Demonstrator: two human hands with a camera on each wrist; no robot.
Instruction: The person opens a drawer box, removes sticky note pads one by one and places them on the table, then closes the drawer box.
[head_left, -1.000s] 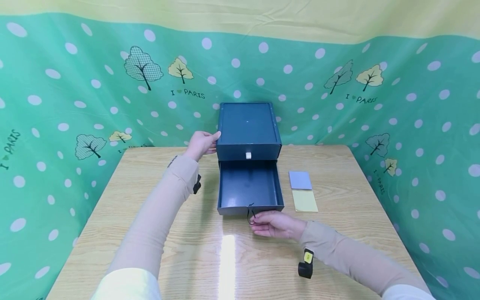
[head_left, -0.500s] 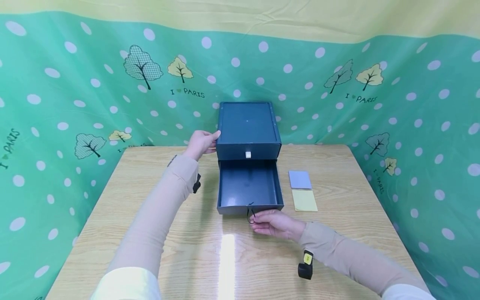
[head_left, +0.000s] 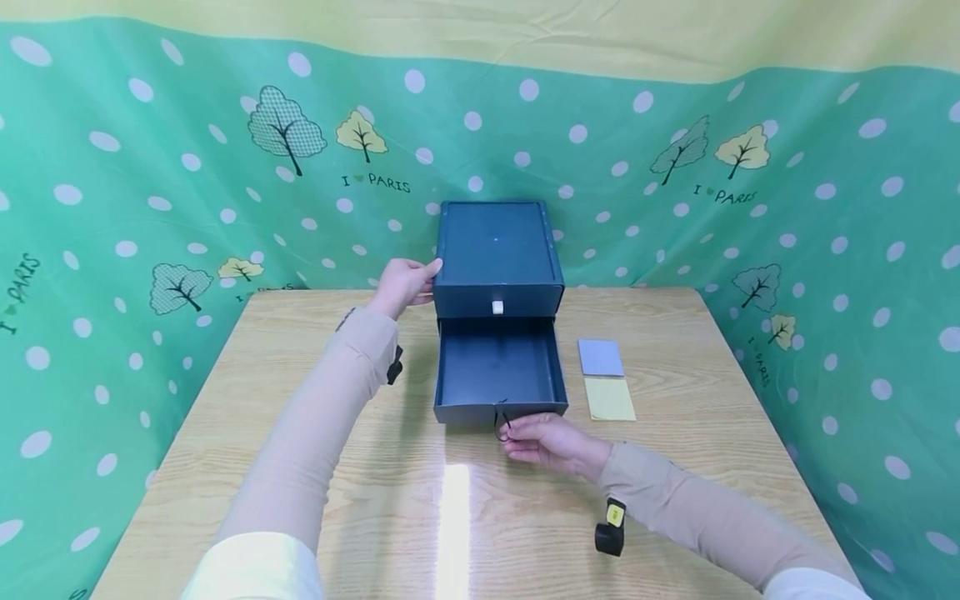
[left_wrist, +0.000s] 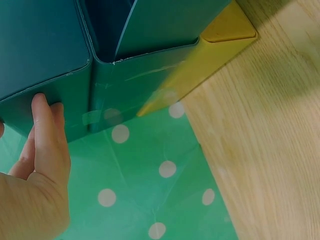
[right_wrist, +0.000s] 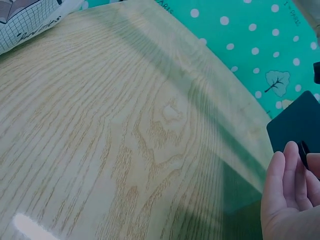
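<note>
A dark blue stacked drawer unit (head_left: 497, 243) stands at the back middle of the table. Its upper drawer, with a white knob (head_left: 497, 307), is closed; the drawer below (head_left: 495, 362) is pulled out and holds nothing visible. My left hand (head_left: 401, 285) rests against the unit's left side, its fingers nearly straight along the wall in the left wrist view. At the front of the lower drawer, my right hand (head_left: 551, 442) pinches a black loop pull (head_left: 502, 427) between thumb and fingertips. The right wrist view shows the loop (right_wrist: 303, 154) at the fingertips.
Right of the drawer lie a blue sticky note pad (head_left: 601, 357) and a yellow sticky note pad (head_left: 610, 399), edge to edge. A yellow section (left_wrist: 220, 55) sits under the blue ones. Green dotted cloth (head_left: 480, 125) hangs close behind and along both sides.
The view has shifted slightly. The lower drawer's front and my right hand sit slightly farther back toward the unit; my left hand stays against its side.
</note>
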